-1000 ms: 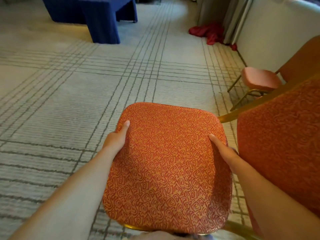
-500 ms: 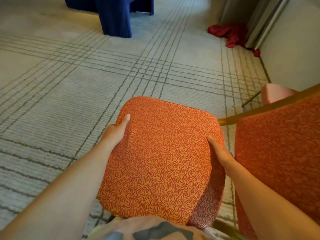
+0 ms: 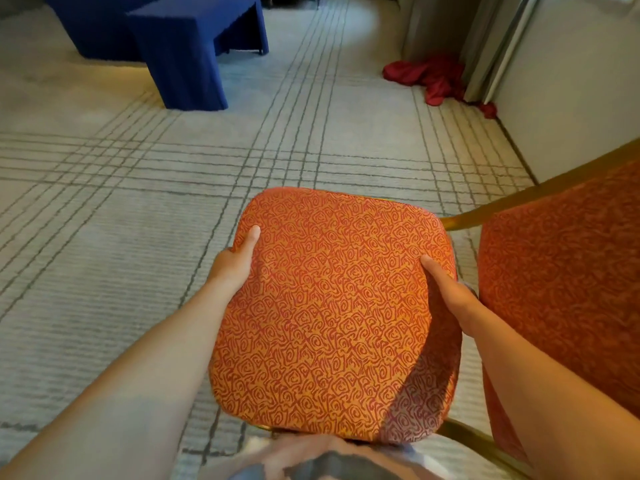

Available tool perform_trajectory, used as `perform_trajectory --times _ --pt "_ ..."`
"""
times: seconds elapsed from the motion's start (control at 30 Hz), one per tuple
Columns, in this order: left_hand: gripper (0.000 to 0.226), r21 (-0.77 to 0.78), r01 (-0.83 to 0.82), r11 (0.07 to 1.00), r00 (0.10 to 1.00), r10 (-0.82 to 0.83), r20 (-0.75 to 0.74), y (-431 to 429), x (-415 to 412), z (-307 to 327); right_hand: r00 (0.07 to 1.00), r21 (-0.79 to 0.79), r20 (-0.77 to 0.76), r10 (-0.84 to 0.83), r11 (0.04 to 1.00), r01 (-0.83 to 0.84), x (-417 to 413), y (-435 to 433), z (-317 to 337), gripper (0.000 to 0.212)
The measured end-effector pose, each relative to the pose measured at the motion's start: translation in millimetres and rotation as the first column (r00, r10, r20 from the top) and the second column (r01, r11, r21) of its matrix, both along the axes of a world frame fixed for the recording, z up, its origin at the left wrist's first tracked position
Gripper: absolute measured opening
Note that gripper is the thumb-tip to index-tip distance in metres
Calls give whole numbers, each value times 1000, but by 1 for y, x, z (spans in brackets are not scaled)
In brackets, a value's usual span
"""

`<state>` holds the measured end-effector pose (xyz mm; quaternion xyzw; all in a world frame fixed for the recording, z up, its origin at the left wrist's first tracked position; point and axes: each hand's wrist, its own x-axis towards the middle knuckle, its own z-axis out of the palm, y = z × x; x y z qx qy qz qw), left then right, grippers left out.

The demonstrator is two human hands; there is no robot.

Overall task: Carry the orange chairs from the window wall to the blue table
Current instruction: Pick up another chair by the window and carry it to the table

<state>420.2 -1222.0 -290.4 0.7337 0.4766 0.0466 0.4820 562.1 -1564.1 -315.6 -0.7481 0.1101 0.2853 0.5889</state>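
I hold an orange chair with a swirl-patterned seat (image 3: 332, 313) in front of my body, seat facing up. My left hand (image 3: 232, 265) grips the seat's left edge, thumb on top. My right hand (image 3: 450, 296) grips the right edge the same way. The chair's orange backrest (image 3: 561, 285) with its gold frame (image 3: 512, 199) fills the right side. Its legs are hidden beneath the seat. The blue-draped table (image 3: 183, 53) stands ahead at the upper left, a few steps away over the carpet.
Pale carpet with grey grid lines (image 3: 138, 188) stretches between me and the table. A red cloth heap (image 3: 433, 77) lies by the curtain (image 3: 485, 39) at the upper right. A white wall (image 3: 571, 98) runs along the right.
The view has swung left and moved forward: the blue table now shows more fully at the upper left, and the pink chair by the wall has dropped out of sight. My hands keep their grip.
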Motion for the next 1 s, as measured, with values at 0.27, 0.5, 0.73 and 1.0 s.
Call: perform_trajectory --times 0.27,0.5,0.73,1.0 --pt "97 -8 51 999 999 -51 -2 70 151 -10 997 84 -8 -73 994 73 131 77 16 94" --pt "104 30 40 999 998 -38 -41 136 333 -16 997 -53 19 -75 996 76 321 138 7 100" --pt "96 -3 -53 999 998 53 -24 192 471 -20 999 -159 -41 -22 987 15 475 204 14 90" --pt "88 23 -44 999 997 46 -61 294 606 -32 997 -171 -76 -13 985 0 611 313 -18 92"
